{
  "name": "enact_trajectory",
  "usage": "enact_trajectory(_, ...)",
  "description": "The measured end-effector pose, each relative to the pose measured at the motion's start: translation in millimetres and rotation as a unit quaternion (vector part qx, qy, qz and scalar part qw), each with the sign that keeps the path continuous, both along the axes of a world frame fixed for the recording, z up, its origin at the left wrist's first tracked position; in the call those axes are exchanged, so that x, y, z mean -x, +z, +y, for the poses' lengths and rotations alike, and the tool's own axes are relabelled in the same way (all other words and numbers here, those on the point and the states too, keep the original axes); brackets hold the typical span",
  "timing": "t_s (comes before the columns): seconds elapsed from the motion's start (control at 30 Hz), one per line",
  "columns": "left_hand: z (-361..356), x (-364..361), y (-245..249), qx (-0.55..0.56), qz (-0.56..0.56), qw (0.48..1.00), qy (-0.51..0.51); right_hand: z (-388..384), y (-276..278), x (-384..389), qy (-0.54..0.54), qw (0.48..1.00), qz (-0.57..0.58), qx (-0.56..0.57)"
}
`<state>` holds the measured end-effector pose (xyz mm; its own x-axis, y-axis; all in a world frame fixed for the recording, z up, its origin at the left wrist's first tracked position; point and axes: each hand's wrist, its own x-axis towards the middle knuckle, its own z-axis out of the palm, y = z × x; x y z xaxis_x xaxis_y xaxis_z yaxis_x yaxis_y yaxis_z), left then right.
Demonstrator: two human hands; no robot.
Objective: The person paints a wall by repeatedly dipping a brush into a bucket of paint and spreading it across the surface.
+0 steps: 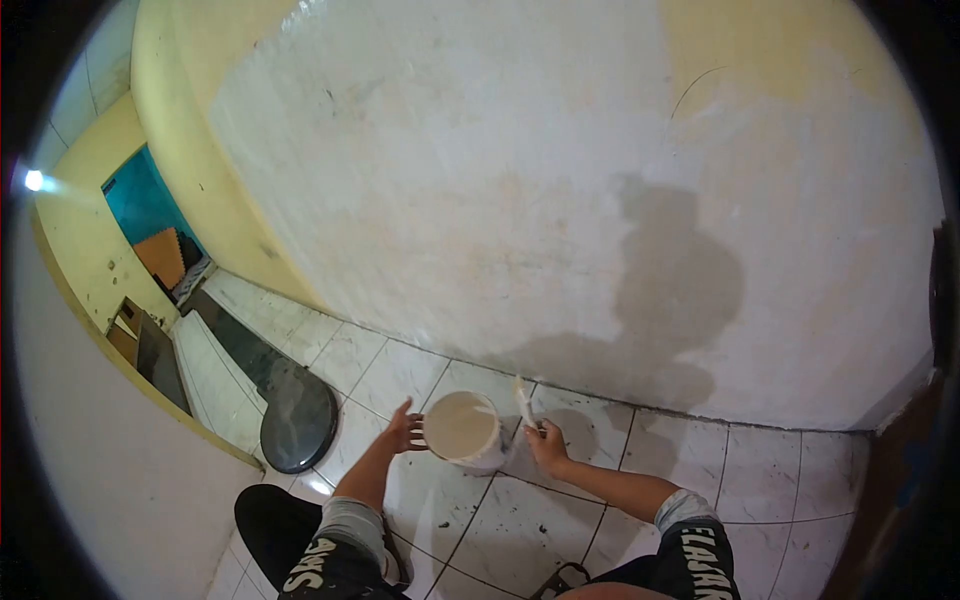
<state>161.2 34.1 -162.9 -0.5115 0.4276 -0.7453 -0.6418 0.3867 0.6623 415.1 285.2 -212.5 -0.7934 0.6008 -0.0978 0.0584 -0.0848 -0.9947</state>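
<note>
Beside the pale wall (pixel 480 200), a bucket (pixel 462 430) on tiles (pixel 400 375).

Left grip (pixel 405 431) spreads open, right grip (pixel 546 447) curls.

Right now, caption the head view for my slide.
Left hand at a bucket of pale material, right hand holding a slim tool, before a patchy wall.

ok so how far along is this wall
Probably well along: a patchy whitish coat covers most of the wall facing the person. In hand: the right hand holds a pale tool beside the bucket of beige mix, with the left hand at its other side. Seemingly left: the yellow area at upper right and the yellow stretch on the left, if those are meant to be covered.
</note>
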Motion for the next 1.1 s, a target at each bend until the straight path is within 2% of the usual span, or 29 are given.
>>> enact_trajectory(0.07,22,-9,0,0.002,-0.013,1.000,-0.024,8,1,-2,-0.007,1.000,-0.004,0.003)
enact_trajectory(0.13,43,-19,2,0.004,-0.019,0.999,-0.045,13,8,-7,-0.117,0.990,-0.042,-0.068)
enact_trajectory(0.2,62,-35,6,0.001,0.010,0.998,-0.069,19,14,-12,-0.138,0.988,-0.037,-0.052)
enact_trajectory(0.27,81,-50,11,-0.002,0.037,0.995,-0.092,28,16,-18,-0.209,0.975,-0.038,-0.058)
enact_trajectory(0.4,102,-66,10,-0.014,0.023,0.991,-0.133,45,0,-27,-0.237,0.971,-0.013,-0.035)
enact_trajectory(0.47,117,-76,12,-0.005,0.016,0.979,-0.205,49,9,-37,-0.275,0.961,-0.005,-0.016)
enact_trajectory(0.63,142,-108,14,0.043,0.037,0.972,-0.227,65,-1,-42,-0.350,0.934,-0.070,0.001)
enact_trajectory(0.7,151,-115,18,0.051,0.011,0.970,-0.236,67,18,-45,-0.372,0.928,0.001,0.003)
enact_trajectory(0.73,154,-119,19,0.057,-0.012,0.971,-0.232,68,23,-45,-0.384,0.923,-0.003,0.004)
enact_trajectory(0.87,165,-134,16,0.047,-0.050,0.954,-0.292,74,51,-53,-0.389,0.917,0.002,-0.090)
enact_trajectory(0.9,170,-137,14,0.060,-0.041,0.940,-0.332,69,58,-61,-0.380,0.916,-0.008,-0.126)
enact_trajectory(0.97,181,-139,16,0.086,-0.018,0.901,-0.424,64,69,-73,-0.354,0.930,0.029,-0.100)
enact_trajectory(1.0,188,-135,23,0.128,0.043,0.850,-0.510,61,76,-79,-0.345,0.929,0.041,-0.130)
enact_trajectory(1.03,193,-144,46,0.167,0.105,0.780,-0.594,58,79,-88,-0.344,0.924,0.046,-0.159)
enact_trajectory(1.07,203,-144,46,0.255,0.223,0.688,-0.642,55,77,-96,-0.321,0.934,0.042,-0.154)
enact_trajectory(1.1,215,-134,41,0.265,0.332,0.551,-0.719,58,77,-105,-0.296,0.942,0.042,-0.150)
